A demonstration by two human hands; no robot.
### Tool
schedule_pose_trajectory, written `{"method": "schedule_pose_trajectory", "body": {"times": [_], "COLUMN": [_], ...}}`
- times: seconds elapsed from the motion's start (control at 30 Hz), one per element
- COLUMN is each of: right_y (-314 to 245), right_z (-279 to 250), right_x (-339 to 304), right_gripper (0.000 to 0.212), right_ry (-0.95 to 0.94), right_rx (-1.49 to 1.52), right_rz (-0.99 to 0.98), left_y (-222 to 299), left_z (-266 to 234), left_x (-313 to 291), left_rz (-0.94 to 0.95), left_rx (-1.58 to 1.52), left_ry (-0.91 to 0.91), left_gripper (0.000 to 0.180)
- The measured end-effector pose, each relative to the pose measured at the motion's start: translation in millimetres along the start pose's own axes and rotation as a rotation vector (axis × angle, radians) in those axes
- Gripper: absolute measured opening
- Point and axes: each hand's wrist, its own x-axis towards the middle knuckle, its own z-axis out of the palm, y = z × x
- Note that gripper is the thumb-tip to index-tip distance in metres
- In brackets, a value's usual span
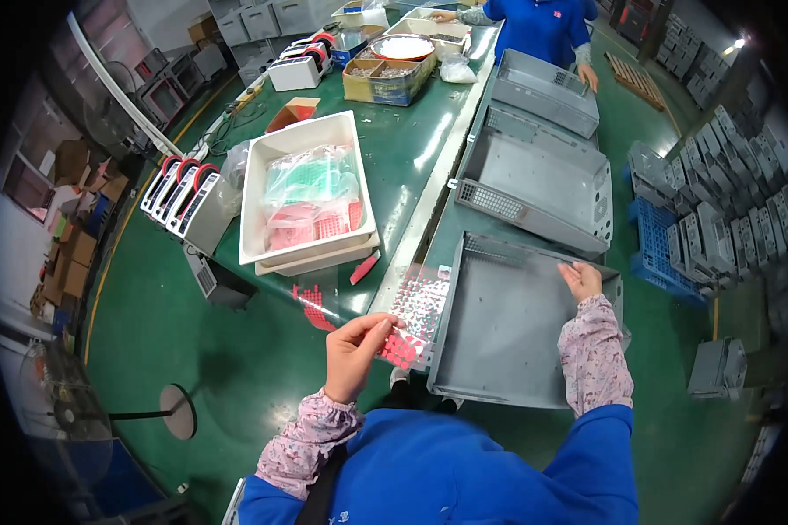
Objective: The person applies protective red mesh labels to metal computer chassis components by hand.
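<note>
My left hand (350,357) pinches the lower left edge of a clear sticker sheet (420,302). Red round stickers (400,352) fill its bottom end, and the rest shines with glare. The sheet lies over the left rim of the nearest grey metal case (508,341), an open, shallow box with perforated parts. Over the right side of that case is my right hand (582,282), its fingers stretched out and slightly bent, with nothing visible in them. Whether its fingertips touch the metal, I cannot tell.
Two more grey cases (534,171) line up beyond. On the green table (403,157), a white bin (363,206) holds bagged red and green stickers, beside loose red sticker pieces (313,306). A co-worker (538,26) stands at the far end. Stacked metal parts (718,192) are at right.
</note>
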Motion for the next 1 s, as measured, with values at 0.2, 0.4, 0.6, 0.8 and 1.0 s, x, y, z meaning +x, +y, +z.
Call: {"method": "schedule_pose_trajectory", "body": {"times": [0.2,0.4,0.6,0.8,1.0], "right_y": [25.8,114.1,161.9,174.9,192.7], "right_z": [35.0,92.6,131.9,149.2,152.2], "right_x": [-130.8,-252.2,-283.9,-296.2,-291.0], "right_gripper": [0.016,0.014,0.018,0.015,0.013], "right_ry": [-0.349,-1.022,-1.102,-1.109,-1.136], "right_rx": [-0.551,-0.992,-0.718,-0.649,-0.911], "right_rz": [-0.146,-0.257,-0.159,0.025,-0.343], "left_y": [-51.7,-104.6,-56.6,-58.8,-71.6], "left_z": [-64.4,-121.2,-41.6,-43.1,-56.6], "left_x": [-5.8,-41.5,-44.6,-59.4,-61.3], "left_rz": [0.025,-0.244,-0.26,-0.139,-0.084], "left_rx": [0.483,1.167,0.453,0.254,0.498], "left_ry": [0.244,0.166,0.224,0.233,0.297], "left_gripper": [0.014,0.018,0.02,0.016,0.014]}}
